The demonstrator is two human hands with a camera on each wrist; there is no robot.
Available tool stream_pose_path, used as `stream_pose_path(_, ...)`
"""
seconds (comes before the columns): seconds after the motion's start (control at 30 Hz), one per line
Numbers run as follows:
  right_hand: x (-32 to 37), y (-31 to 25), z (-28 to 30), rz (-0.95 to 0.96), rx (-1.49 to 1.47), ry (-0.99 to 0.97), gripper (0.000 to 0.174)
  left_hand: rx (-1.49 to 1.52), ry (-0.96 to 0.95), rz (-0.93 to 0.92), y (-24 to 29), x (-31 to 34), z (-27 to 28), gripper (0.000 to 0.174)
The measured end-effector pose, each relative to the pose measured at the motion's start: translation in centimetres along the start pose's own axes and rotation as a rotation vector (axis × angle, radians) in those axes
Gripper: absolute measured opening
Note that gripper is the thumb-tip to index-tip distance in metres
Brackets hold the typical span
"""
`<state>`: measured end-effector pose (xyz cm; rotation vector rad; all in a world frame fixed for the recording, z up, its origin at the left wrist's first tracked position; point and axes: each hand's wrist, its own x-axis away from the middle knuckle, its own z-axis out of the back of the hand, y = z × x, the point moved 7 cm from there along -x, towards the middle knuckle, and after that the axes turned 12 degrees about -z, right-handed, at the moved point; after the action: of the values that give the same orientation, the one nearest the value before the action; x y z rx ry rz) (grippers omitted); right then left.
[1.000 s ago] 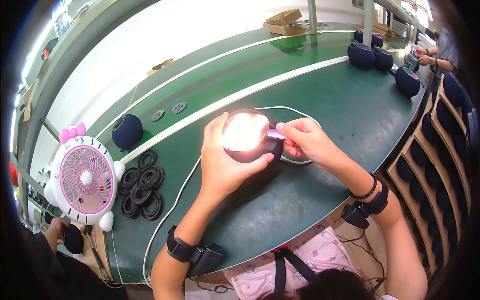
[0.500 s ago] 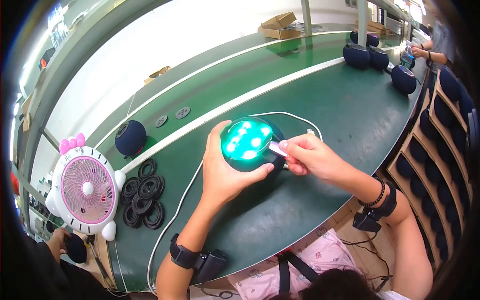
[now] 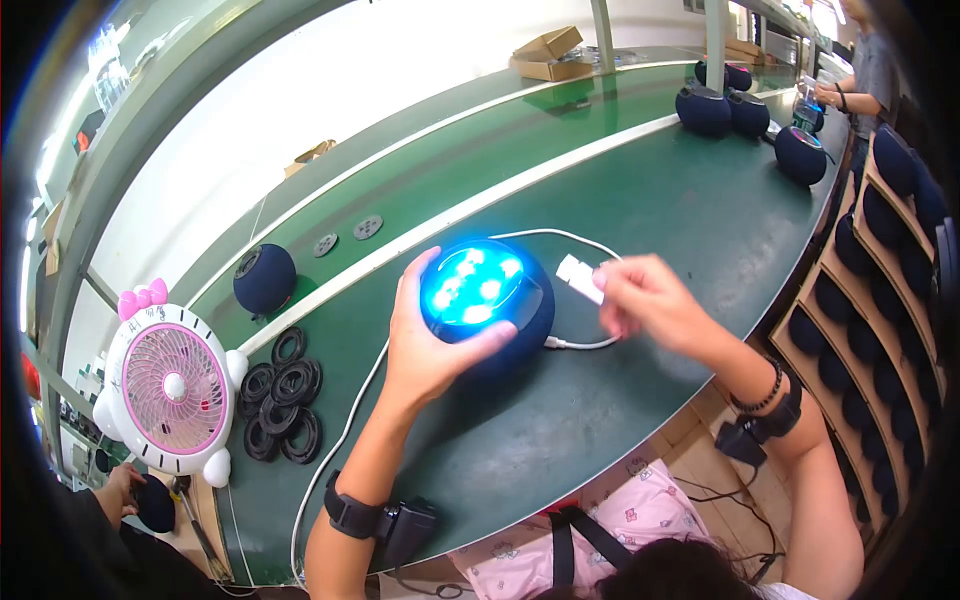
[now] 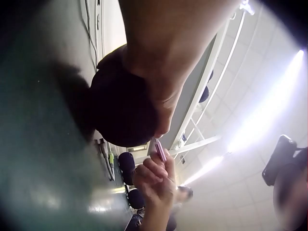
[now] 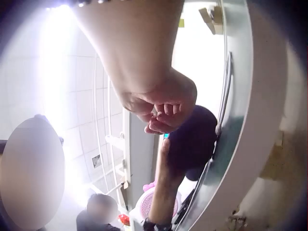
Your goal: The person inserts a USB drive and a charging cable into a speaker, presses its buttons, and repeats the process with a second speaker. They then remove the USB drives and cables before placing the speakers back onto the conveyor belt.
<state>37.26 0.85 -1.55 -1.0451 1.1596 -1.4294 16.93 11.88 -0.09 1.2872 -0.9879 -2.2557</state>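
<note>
A round dark-blue speaker (image 3: 535, 315) stands on the green table, its top panel glowing blue. My left hand (image 3: 420, 350) grips it from the left, the thumb lying across the front of the lit top. Just right of the speaker, my right hand (image 3: 655, 305) pinches a small flat stick (image 3: 582, 276), like a USB stick, apart from the speaker in the head view. It looks pinkish and metallic in the left wrist view (image 4: 161, 151). A white cable (image 3: 590, 344) has its plug at the speaker's lower right side. In the right wrist view, curled fingers hide the stick.
Left of the speaker stand black rings (image 3: 290, 385), a pink and white fan (image 3: 172, 375) and another speaker (image 3: 265, 278). More speakers (image 3: 703, 112) sit at the far right. Racks of dark round units (image 3: 850, 300) flank the table's right edge. Other people work at both ends.
The speaker's light has gone from bright white to green to blue. My right hand has drawn the stick rightward, away from the speaker's edge. My left hand keeps its grip.
</note>
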Motion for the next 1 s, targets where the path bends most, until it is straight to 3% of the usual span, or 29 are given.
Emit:
stream_pose_path(0.07,-2.8,0.3,3.5,0.153,0.197,0.219,0.039,0.372,0.114,0.244,-2.3,-0.4,0.9,0.071)
stream_pose_path(0.1,-3.8,0.3,4.2,0.147,0.252,0.200,0.040,0.562,0.199,0.372,-3.2,-0.8,1.0,0.062)
stream_pose_path(0.13,-4.6,0.3,4.6,0.151,0.246,0.196,0.039,0.556,0.201,0.367,-3.6,-1.3,1.1,0.062)
stream_pose_path(0.2,-5.4,0.3,4.7,0.159,0.240,0.189,0.039,0.488,0.101,0.536,-5.2,-1.3,0.4,0.054)
stream_pose_path(0.37,-5.1,0.0,4.2,0.180,0.257,0.197,0.035,0.354,0.047,0.543,-5.1,-1.7,0.5,0.049)
stream_pose_path(0.43,-5.2,0.3,4.6,0.185,0.278,0.208,0.035,0.181,0.008,0.462,-4.9,-1.8,0.7,0.050)
stream_pose_path(0.63,-5.2,-0.1,6.0,0.210,0.295,0.252,0.039,0.329,0.036,0.592,-4.3,-1.5,0.9,0.051)
stream_pose_path(0.7,-5.0,-0.7,7.1,0.086,0.943,0.451,0.043,0.734,0.097,0.529,-5.0,-1.7,1.1,0.063)
stream_pose_path(0.73,-5.1,-0.5,7.7,0.053,1.048,0.476,0.044,0.647,0.063,0.525,-3.7,-1.5,1.1,0.078)
stream_pose_path(0.77,-5.2,0.0,8.4,0.054,1.046,0.482,0.044,0.646,0.058,0.521,-3.1,-1.0,1.1,0.078)
stream_pose_path(0.83,-5.7,1.5,10.3,0.104,1.138,0.511,0.041,-0.019,-0.090,-0.012,0.7,-1.4,1.8,0.092)
stream_pose_path(0.9,-6.1,3.2,11.9,0.101,1.141,0.494,0.040,-0.499,-0.281,-0.123,3.3,-1.0,-0.2,0.113)
stream_pose_path(0.97,-7.0,4.3,13.0,0.107,1.008,0.430,0.040,-0.562,-0.233,-0.109,3.3,-1.4,-0.1,0.118)
stream_pose_path(1.0,-6.8,4.9,13.1,0.196,0.987,0.499,0.037,-0.517,-0.267,-0.112,2.9,-2.0,0.2,0.117)
